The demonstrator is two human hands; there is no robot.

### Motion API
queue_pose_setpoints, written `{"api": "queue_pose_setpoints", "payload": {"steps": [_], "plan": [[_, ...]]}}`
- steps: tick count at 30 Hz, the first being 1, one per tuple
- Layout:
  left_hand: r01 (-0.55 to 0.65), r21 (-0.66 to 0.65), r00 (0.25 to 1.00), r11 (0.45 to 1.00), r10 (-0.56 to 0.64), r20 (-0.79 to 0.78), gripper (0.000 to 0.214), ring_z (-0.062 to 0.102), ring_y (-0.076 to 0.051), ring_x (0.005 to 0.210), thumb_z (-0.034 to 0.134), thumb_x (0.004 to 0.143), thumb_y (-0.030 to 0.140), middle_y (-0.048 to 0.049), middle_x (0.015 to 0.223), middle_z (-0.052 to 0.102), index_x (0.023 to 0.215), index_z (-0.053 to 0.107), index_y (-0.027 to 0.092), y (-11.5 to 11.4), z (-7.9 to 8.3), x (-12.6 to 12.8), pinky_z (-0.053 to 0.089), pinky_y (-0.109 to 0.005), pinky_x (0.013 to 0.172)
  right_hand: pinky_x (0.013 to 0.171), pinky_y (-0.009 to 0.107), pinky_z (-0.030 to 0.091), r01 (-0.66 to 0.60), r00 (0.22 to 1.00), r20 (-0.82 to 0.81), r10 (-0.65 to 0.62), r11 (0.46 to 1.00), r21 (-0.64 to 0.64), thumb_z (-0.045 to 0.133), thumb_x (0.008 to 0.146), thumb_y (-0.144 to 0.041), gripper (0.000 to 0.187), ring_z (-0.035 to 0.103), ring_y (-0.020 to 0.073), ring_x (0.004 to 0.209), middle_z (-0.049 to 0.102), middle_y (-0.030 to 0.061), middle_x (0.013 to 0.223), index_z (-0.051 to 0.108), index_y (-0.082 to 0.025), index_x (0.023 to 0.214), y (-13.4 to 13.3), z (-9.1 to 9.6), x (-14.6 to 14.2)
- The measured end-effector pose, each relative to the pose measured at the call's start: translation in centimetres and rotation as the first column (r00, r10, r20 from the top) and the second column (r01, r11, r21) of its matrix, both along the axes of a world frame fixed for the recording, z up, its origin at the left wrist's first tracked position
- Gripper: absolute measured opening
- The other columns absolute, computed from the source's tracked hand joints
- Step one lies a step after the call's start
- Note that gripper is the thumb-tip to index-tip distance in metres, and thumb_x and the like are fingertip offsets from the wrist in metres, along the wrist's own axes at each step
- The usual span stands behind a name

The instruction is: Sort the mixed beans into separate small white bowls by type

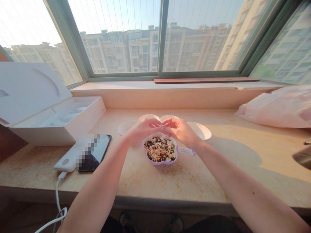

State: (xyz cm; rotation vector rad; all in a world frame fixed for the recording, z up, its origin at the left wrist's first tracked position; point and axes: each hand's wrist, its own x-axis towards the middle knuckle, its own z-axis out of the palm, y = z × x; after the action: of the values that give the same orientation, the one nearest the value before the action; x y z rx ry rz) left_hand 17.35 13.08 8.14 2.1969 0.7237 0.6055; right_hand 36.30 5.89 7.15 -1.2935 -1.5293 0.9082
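A purple flower-shaped bowl (160,161) full of mixed beans and nuts sits in the middle of the stone sill. Both hands hover over its far rim, fingertips almost meeting. My left hand (142,130) has its fingers curled together in a pinch; what it holds is too small to name. My right hand (181,128) is pinched the same way. Behind the hands stand several small white bowls, one at the left (126,127), one at the right (202,130), and two partly hidden between them.
An open white box (60,119) with its lid raised stands at the left. A phone (96,152) lies beside a white power bank (66,161) with a cable hanging over the edge. A pink plastic bag (279,106) lies at the right. Windows rise behind the sill.
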Motion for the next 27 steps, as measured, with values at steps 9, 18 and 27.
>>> {"api": "queue_pose_setpoints", "payload": {"steps": [9,18,27], "plan": [[-0.044,-0.028,0.995,0.999,0.046,0.092,0.017,0.069,-0.015,0.082,0.064,0.089,0.029,-0.0054,0.090,0.076,0.098,0.074,0.018,-0.1,-1.3,1.4,0.051,-0.026,0.072,0.067,0.033,0.054,0.060,0.997,-0.036,-0.062,0.997,-0.041,0.070,0.082,-0.043,0.036,0.064,0.0171,0.068,0.073,0.0061,0.086,0.060,-0.019,0.106,0.0,0.0,0.2],[-0.285,0.329,0.899,0.900,0.370,-0.234,0.016,0.066,-0.022,0.088,0.061,0.085,0.022,-0.0096,0.088,0.075,0.081,0.075,0.018,1.2,0.0,-1.4,0.049,-0.031,0.082,0.066,0.032,0.044,-0.096,0.603,0.782,0.160,0.987,-0.128,0.057,0.079,-0.015,0.021,0.067,0.0233,0.079,0.076,0.0058,0.083,0.076,-0.023,0.081,-2.3,1.9,0.0],[-0.448,0.451,0.588,0.772,0.634,-0.502,0.029,0.069,-0.027,0.095,0.049,0.087,0.019,-0.0135,0.096,0.075,0.098,0.076,0.019,2.2,0.3,-3.2,0.050,-0.032,0.079,0.055,0.029,0.035,-0.183,0.394,0.852,0.345,0.938,-0.295,0.057,0.075,-0.016,0.021,0.059,0.0176,0.063,0.070,0.0040,0.073,0.077,-0.022,0.080,-2.7,1.9,0.2]]}}
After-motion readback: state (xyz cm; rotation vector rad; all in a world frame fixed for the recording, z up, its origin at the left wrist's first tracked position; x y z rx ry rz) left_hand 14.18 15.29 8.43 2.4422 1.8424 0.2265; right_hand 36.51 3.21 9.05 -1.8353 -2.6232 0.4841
